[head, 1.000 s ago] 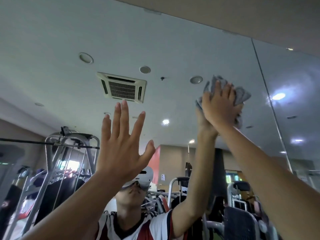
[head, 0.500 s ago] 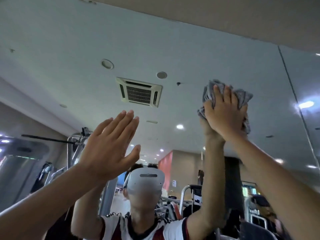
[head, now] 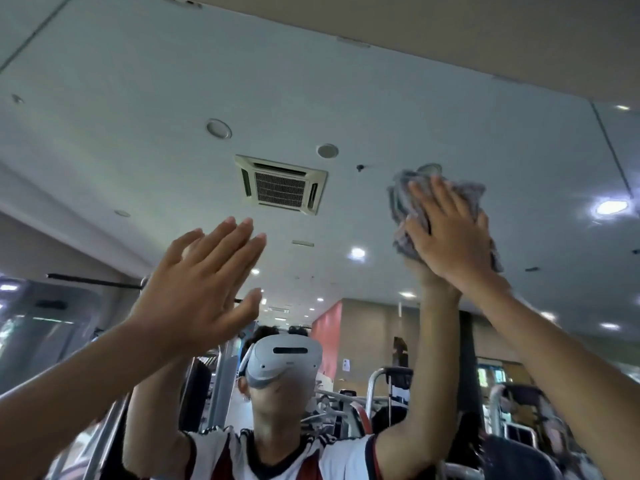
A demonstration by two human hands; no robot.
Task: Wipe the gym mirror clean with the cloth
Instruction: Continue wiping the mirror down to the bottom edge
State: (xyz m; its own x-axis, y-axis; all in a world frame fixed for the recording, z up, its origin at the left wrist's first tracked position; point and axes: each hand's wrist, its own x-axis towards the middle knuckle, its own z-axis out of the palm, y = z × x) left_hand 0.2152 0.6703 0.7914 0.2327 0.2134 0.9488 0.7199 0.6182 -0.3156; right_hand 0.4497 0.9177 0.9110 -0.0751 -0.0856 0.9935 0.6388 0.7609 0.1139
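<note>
Right hand [head: 450,233] flat, fingers straight, pressing high on gym mirror [head: 311,81]. Left hand [head: 197,289] spread wide, holding nothing. Bunched grey cloth [head: 403,199] under right palm. Judged mid-wipe, upper zone; next stroke needs steady pressure.

Glossy glass mirror [head: 138,98]; rumpled, matt grey cloth [head: 408,199].

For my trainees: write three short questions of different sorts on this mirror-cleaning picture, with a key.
1. True or false: the left hand holds the cloth.
2. The right hand presses the cloth against: A) the mirror, B) a bench, C) a door.
3. Fill in: the left hand's fingers are ____ (straight/curled).
Key: 1 false; 2 A; 3 straight.
</note>
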